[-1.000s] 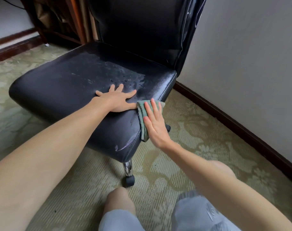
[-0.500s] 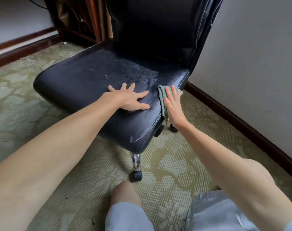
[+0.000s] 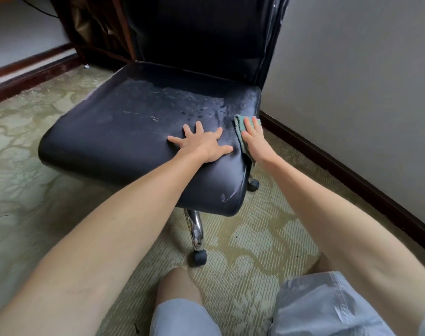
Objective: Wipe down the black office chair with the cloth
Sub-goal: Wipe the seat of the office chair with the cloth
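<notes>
So you've got the chair (image 3: 124,137) parked on the carpet (image 3: 255,238), right beside the wall (image 3: 352,69), backrest on the far side. Your left hand (image 3: 204,145) is flat on the seat near its front right corner. Its fingers are spread wide and hold nothing, they just press down. Your right hand (image 3: 255,139) has its fingers straight and close together on the cloth (image 3: 240,122), pushing it against the seat's right edge. The cloth is green and folded over that edge, with a bit hanging below your wrist. The seat top shows whitish smears and streaks toward the back right. Under the seat there's a chrome leg (image 3: 195,229) ending in a caster (image 3: 199,257). Your knee (image 3: 177,284) and grey shorts (image 3: 328,309) are at the bottom.
</notes>
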### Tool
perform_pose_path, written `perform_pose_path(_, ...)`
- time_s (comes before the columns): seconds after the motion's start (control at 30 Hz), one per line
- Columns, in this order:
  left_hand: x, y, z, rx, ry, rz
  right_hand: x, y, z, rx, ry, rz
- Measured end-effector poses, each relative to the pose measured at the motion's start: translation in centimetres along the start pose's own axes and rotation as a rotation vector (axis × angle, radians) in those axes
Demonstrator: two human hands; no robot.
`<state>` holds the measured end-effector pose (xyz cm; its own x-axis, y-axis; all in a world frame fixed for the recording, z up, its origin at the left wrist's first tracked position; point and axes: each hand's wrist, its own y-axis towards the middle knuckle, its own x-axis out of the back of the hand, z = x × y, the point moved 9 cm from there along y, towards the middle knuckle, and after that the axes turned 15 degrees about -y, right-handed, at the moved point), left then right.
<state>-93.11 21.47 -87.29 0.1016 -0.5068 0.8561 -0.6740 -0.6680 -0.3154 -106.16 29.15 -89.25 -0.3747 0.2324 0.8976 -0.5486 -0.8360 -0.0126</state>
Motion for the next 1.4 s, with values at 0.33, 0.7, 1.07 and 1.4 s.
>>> perform_pose_path(0.33, 0.3, 1.0, -0.6, -0.015, 0.092, 0.053, -3.0, -8.1, 0.4, 0.009, 0.299, -0.111)
perform_pose_path(0.7, -0.2, 0.8, -0.3, -0.081, 0.169, 0.008, -1.3, -3.9, -0.1, -0.033, 0.193, -0.101)
perform_pose_path(1.07, 0.6, -0.5, 0.4, -0.120, 0.202, 0.022, -6.6, -15.2, 3.0, 0.170, -0.199, -0.295)
perform_pose_path(1.4, 0.6, -1.1, 0.6, -0.114, 0.196, 0.039, -2.7, -8.4, 1.5, -0.067, 0.253, -0.182)
